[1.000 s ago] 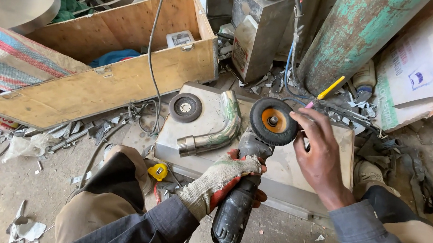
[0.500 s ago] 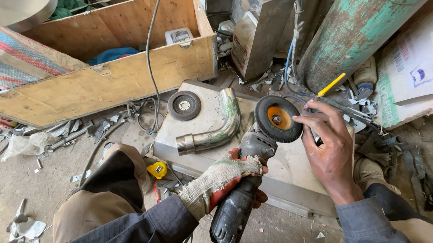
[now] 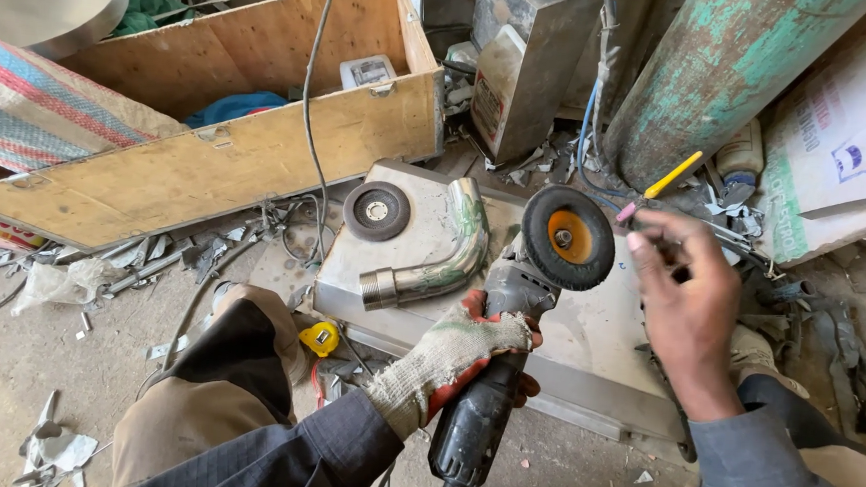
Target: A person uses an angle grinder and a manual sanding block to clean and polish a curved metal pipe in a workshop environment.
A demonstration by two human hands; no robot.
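While our gloved left hand [image 3: 452, 350] stays wrapped tight around the black body of the angle grinder [image 3: 501, 363] in the lower middle of the frame, our bare right hand [image 3: 686, 289] has drawn away from the tool. A second ago its fingers lay against the rim of the grinding disc [image 3: 568, 238]; half a second ago they were still at the disc's edge. Now the hand hangs to the right of the disc, clear of it, with the fingers bent inward. Something thin seems to sit between the fingertips, but we cannot tell whether they pinch it or merely curl near it. The yellow-handled tool [image 3: 660, 186] lies just above that hand, against the green cylinder [image 3: 713, 80].

The disc itself has turned slightly toward us and shows its orange hub in full, untouched. We judge that the handling of the disc is finished for the moment, since nothing holds it but the grinder.

The grinder rests over the flat metal plate [image 3: 598, 334] at centre frame. On the plate's left part lie a bent steel pipe elbow [image 3: 442, 259] and a spare dark disc [image 3: 376, 211], both apart from our hands. A long wooden crate [image 3: 207, 165] fills the upper left.
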